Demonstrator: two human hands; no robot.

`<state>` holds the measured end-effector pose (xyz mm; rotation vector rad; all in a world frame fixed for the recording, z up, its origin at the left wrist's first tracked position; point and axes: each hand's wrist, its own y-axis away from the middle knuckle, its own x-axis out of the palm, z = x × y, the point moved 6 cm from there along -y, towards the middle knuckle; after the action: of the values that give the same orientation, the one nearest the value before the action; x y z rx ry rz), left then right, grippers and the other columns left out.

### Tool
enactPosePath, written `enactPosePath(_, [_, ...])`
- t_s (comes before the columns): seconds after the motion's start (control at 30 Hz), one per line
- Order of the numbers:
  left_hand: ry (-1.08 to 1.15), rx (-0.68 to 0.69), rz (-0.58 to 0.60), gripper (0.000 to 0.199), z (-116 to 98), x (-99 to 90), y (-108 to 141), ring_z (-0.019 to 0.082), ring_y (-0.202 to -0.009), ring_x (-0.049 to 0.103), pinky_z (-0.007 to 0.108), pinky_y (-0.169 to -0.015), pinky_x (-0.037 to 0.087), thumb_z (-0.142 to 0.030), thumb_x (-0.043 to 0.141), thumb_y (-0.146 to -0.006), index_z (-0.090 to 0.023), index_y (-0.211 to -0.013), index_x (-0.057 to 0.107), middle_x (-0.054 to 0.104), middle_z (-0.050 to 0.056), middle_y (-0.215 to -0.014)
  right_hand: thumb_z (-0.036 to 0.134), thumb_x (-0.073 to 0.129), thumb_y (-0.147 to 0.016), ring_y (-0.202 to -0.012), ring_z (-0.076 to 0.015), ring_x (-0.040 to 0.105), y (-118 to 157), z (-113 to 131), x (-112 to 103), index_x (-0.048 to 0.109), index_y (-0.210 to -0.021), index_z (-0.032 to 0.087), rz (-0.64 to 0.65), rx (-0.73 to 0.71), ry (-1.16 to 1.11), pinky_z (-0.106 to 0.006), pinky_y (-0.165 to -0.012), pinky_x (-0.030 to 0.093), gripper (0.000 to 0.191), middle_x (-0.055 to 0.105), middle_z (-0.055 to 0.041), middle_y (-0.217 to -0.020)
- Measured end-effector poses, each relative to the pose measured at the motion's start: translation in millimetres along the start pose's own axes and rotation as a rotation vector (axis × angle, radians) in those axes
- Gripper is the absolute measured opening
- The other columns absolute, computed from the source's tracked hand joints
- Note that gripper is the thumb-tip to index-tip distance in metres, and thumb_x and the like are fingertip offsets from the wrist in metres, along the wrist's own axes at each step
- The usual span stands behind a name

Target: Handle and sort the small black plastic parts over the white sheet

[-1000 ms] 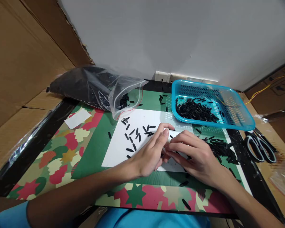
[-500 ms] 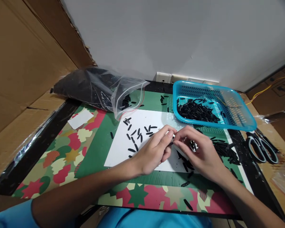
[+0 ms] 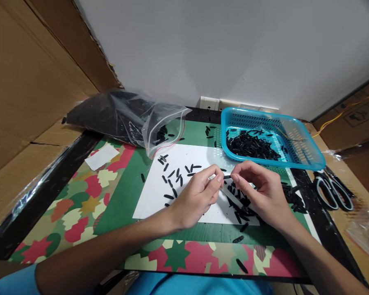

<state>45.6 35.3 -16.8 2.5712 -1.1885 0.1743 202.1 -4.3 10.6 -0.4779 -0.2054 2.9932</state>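
Note:
A small slender black piece (image 3: 227, 177) spans the gap between my two hands, above a white sheet (image 3: 147, 205). My left hand (image 3: 199, 192) is closed, its thumb and forefinger pinching the piece's left end. The thumb and fingertips of my right hand (image 3: 261, 188) close at its right end. A pale narrow strip (image 3: 233, 197) slants down from beneath my left fingers; whether that hand holds it I cannot tell. Under my right hand lies a heap of similar black pieces (image 3: 241, 215). More loose black pieces (image 3: 170, 182) are scattered left of my hands.
Behind my right hand stands a blue plastic basket (image 3: 320, 157) with many black pieces inside. A clear zip bag (image 3: 110, 116) filled with dark material lies at back left. Scissors (image 3: 333, 190) rest at the right edge. A white paper scrap (image 3: 102, 157) lies on the left.
My hands have drawn slightly apart, and the black piece now shows between them. The pale strip and more of the heap have come into sight. The whole view has shifted a little.

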Motion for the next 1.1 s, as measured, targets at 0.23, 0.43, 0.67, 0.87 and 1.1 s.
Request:
enactPosePath(0.23, [0.056, 0.066, -0.041, 0.036, -6.6, 0.2, 0.7, 0.004, -0.041, 0.023, 0.012, -0.038, 0.025, -0.054, 0.055, -0.106, -0.023, -0.091, 0.046, 0.033, -0.013, -0.057, 0.038, 0.070, -0.103, -0.066, -0.0105, 0.054, -0.3, -3.3, 5.7, 0.070, -0.097, 0.022, 0.090, 0.069, -0.175, -0.023, -0.059, 0.043, 0.017, 0.066, 0.0009, -0.083])
enactPosePath(0.43, [0.056, 0.093, -0.030, 0.032, -7.1, -0.1, 0.5, 0.003, -0.040, 0.022, 0.011, -0.038, 0.025, -0.050, 0.054, -0.108, -0.023, -0.094, 0.048, 0.035, -0.013, -0.058, 0.039, 0.068, -0.105, -0.067, -0.0107, 0.055, -0.5, -8.0, 7.8, 0.071, -0.099, 0.022, 0.121, 0.086, -0.206, -0.022, -0.062, 0.044, 0.018, 0.064, 0.0019, -0.079])
enactPosePath(0.67, [0.072, 0.075, -0.019, 0.031, -7.6, 1.4, 0.9, 0.003, -0.038, 0.022, 0.010, -0.036, 0.023, -0.051, 0.052, -0.109, -0.024, -0.095, 0.047, 0.035, -0.013, -0.056, 0.038, 0.069, -0.105, -0.064, -0.0096, 0.056, -2.6, -12.2, 9.6, 0.072, -0.098, 0.021, 0.110, 0.088, -0.243, -0.022, -0.060, 0.044, 0.019, 0.065, 0.0027, -0.075])
enactPosePath(0.87, [0.106, 0.063, -0.010, 0.026, -6.3, 1.2, 0.7, 0.003, -0.038, 0.022, 0.010, -0.035, 0.021, -0.049, 0.053, -0.109, -0.025, -0.100, 0.048, 0.035, -0.013, -0.055, 0.036, 0.073, -0.102, -0.059, -0.0083, 0.054, -2.1, -10.4, 8.1, 0.072, -0.099, 0.021, 0.071, 0.073, -0.281, -0.021, -0.056, 0.043, 0.015, 0.064, 0.0037, -0.072])
enactPosePath(1.1, [0.108, 0.078, -0.023, 0.024, -6.4, 0.4, 0.6, 0.004, -0.037, 0.023, 0.010, -0.035, 0.021, -0.049, 0.058, -0.107, -0.026, -0.102, 0.051, 0.035, -0.013, -0.055, 0.035, 0.074, -0.101, -0.058, -0.0093, 0.055, -2.2, -9.2, 6.0, 0.074, -0.101, 0.020, 0.034, 0.060, -0.268, -0.022, -0.053, 0.044, 0.015, 0.065, 0.0025, -0.071])
